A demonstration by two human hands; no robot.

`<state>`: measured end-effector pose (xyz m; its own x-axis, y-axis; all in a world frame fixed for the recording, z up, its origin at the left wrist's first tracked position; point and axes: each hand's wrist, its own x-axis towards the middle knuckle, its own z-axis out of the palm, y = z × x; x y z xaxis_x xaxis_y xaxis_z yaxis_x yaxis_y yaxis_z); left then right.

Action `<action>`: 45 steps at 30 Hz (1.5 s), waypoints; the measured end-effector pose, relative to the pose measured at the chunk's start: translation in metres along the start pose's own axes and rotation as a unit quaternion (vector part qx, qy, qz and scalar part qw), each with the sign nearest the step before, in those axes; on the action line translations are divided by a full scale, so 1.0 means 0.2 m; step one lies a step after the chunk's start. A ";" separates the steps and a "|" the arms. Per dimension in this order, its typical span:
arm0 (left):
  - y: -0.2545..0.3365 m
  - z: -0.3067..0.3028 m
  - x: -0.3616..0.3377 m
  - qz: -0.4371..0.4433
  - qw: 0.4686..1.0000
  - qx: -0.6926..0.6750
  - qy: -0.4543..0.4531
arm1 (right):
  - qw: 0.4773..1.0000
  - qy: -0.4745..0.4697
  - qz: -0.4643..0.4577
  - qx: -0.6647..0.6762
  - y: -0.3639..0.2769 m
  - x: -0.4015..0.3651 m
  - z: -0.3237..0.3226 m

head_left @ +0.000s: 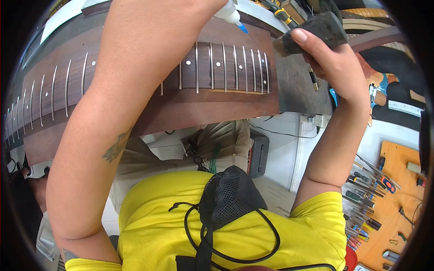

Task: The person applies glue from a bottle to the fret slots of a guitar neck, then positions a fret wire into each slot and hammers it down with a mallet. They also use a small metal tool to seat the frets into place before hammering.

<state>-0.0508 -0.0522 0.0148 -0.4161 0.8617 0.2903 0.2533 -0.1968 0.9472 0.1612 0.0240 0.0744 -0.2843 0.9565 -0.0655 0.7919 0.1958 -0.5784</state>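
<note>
In the head view, we see a dark wooden fretboard (pixel 204 67), lined with silvery frets (pixel 196 67) and pale dots (pixel 218 64), lying across a brown board (pixel 253 106). Right of it, our right hand (pixel 337 63) grips a dark block (pixel 325 31). A blue-tipped white bottle (pixel 227 13) shows at the far edge; our left hand is out of frame, its hold untellable.

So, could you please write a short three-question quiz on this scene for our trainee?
1. Which hand holds the dark block?
2. True or false, of the bottle: its tip is red.
3. Fill in the colour: the dots on the fretboard are ____.

Key:
1. The right hand.
2. False; it is blue.
3. White.
</note>
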 end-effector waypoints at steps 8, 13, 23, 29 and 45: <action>-0.01 -0.09 0.03 -0.022 0.988 -0.127 -0.086 | 0.997 0.063 0.028 0.030 0.02 -0.10 -0.06; -0.02 -0.08 0.04 -0.027 0.988 -0.118 -0.096 | 1.000 0.026 0.002 0.003 0.06 -0.15 -0.09; -0.02 -0.03 0.00 -0.001 0.993 -0.080 -0.085 | 0.999 0.041 -0.022 0.010 0.06 -0.17 -0.09; -0.01 -0.10 0.02 -0.034 0.984 -0.099 -0.147 | 0.999 0.040 0.015 0.020 0.06 -0.17 -0.11; 0.00 -0.10 0.04 -0.066 0.979 -0.142 -0.127 | 0.996 0.023 -0.082 0.025 0.07 -0.14 -0.07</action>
<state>-0.0714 -0.0538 0.0202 -0.1898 0.9697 0.1537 -0.0572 -0.1672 0.9843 0.1879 0.0032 0.0794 -0.3815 0.9217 0.0700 0.7089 0.3404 -0.6178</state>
